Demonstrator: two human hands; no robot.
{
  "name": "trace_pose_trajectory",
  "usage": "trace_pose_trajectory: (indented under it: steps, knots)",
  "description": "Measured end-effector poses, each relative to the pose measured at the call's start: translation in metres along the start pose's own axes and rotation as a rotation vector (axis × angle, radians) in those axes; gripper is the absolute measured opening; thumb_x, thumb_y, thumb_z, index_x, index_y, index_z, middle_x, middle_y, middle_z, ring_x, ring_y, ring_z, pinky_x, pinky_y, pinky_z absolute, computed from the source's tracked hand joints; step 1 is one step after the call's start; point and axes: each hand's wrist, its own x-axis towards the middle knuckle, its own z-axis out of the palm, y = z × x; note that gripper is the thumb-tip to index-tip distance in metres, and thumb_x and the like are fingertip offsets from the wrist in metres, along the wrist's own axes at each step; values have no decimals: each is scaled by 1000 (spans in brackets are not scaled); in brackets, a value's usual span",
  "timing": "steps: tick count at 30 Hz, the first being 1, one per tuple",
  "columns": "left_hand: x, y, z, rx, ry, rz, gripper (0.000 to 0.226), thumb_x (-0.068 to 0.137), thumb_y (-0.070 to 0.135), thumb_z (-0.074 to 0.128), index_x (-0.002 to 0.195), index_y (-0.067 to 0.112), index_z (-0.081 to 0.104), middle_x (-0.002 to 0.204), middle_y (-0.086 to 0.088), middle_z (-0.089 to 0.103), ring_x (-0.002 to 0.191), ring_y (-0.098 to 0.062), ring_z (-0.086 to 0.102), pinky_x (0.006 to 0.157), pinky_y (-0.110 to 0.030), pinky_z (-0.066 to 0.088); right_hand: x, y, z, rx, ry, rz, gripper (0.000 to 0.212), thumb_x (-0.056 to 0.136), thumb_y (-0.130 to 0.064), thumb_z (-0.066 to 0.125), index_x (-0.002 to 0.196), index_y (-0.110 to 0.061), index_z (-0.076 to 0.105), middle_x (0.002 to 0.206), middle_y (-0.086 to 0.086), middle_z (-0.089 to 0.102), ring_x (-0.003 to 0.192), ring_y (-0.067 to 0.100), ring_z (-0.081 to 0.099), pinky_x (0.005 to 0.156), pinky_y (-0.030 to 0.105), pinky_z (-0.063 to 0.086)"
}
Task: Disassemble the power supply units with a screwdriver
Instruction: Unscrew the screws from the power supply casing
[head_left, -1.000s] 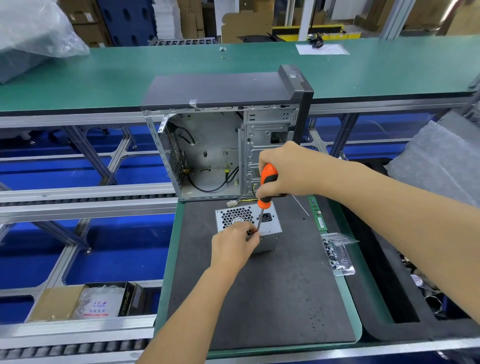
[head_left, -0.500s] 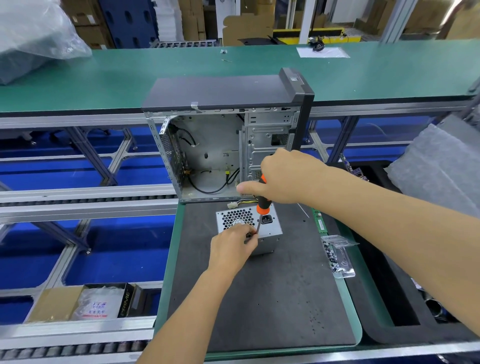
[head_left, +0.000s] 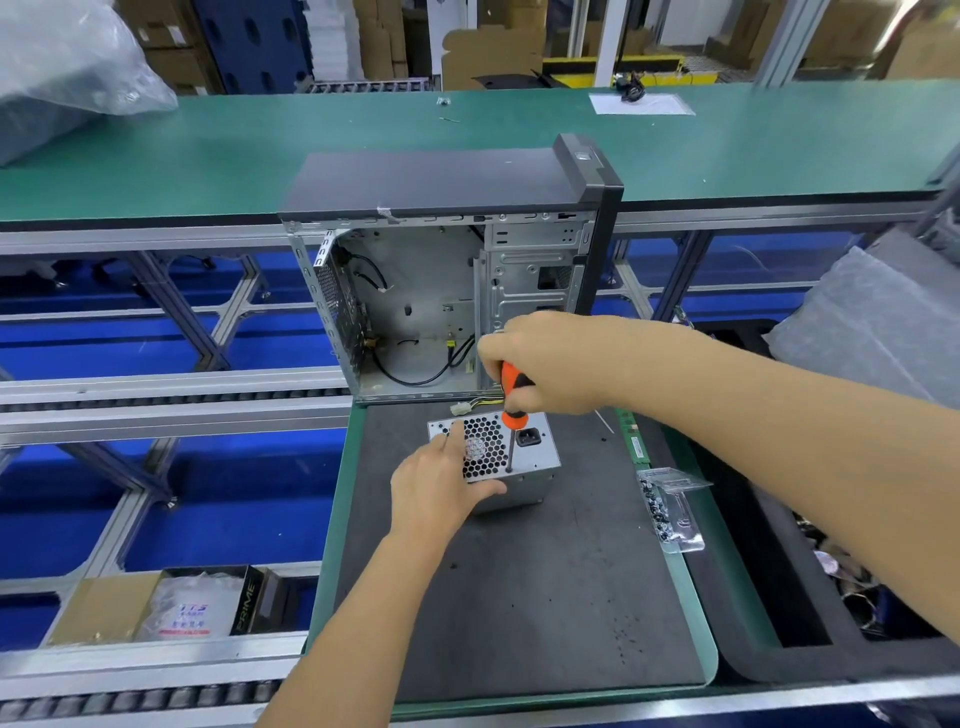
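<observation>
Under the right hand (head_left: 545, 364), which is wrapped round the orange handle of the screwdriver (head_left: 511, 395), the shaft runs almost straight down, leaning only a little, and its tip meets the top face of the power supply (head_left: 498, 449) near the front edge, between the round-holed fan grille and the black mains socket. That upright line from handle to tip is what the coming turn depends on: the tool has to stay square to the face while it is twisted. The tip looks seated on a screw, though the view is too small to show the screw head itself.

The left hand (head_left: 441, 488) lies on the near left corner of the power supply, fingers spread flat over the grille and thumb along the front edge, bracing the box rather than grasping it. It is the nearer hand and sits lower; the right hand comes in from the right, above and just beyond the box.

The power supply stands on the dark mat (head_left: 519, 597) of the bench, towards its far edge and about midway across, with its wire bundle trailing back towards the open computer case (head_left: 441, 291) just behind. A clear bag of screws (head_left: 670, 514) lies at the mat's right edge, well apart from both hands.
</observation>
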Motion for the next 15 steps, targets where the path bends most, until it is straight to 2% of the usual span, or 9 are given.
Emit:
trace_pose_trajectory:
  steps: [1,4,5,7,8,10,11,13,15]
  knots:
    - [3,0,-2,15,-36,-9,108,67,79,68,152,22,35,113,5,66,103,-19,63,75,-32,49,-2,1,0,25,-23,-21,25,93,-44,59,101,-26,44,97,-1,48,88,24,53,73,40,49]
    - [10,1,-3,59,-105,-8,110,68,81,66,154,24,28,117,5,65,106,-20,62,75,-34,49,-8,2,-5,-118,-9,87,50,88,-74,39,100,-25,45,80,-1,40,69,21,46,52,32,36]
    - [11,1,-4,79,-122,-11,110,69,81,65,154,24,26,119,5,64,108,-21,62,76,-34,49,-8,1,-5,-256,9,84,61,88,-75,25,108,-23,51,76,0,35,67,22,44,49,31,31]
    - [14,1,-4,103,-148,-23,111,70,81,64,155,23,25,123,4,64,111,-21,61,78,-34,49,-6,-1,-2,-409,29,4,75,87,-63,4,124,-20,53,80,5,40,74,29,49,49,35,33]
    - [15,0,-4,110,-155,-25,111,70,81,64,155,23,25,124,4,63,112,-22,61,78,-35,49,-5,0,0,-384,53,-33,70,90,-57,4,123,-18,52,86,7,47,78,30,51,54,37,37]
    - [16,1,-4,119,-165,-28,111,70,82,63,156,23,25,125,3,63,113,-22,61,79,-35,50,-3,1,0,-221,71,-51,34,100,-49,32,111,-19,44,93,4,53,79,28,53,65,39,47]
    - [17,1,-4,121,-169,-31,110,70,82,63,156,23,25,126,3,63,113,-23,61,79,-36,50,-1,3,2,-111,39,-57,27,98,-45,46,111,-21,41,96,0,53,82,26,53,70,39,48]
    - [17,0,-4,116,-174,-32,108,70,81,64,154,24,28,125,2,63,113,-23,61,78,-36,49,0,4,2,56,-7,-71,34,93,-43,60,113,-24,41,98,-5,48,88,22,51,72,37,45]
    - [18,-1,-5,104,-171,-26,105,70,80,65,152,24,31,124,3,63,112,-23,61,78,-35,49,0,3,1,31,-1,-8,47,88,-62,56,107,-21,44,96,-2,48,85,24,51,66,37,44]
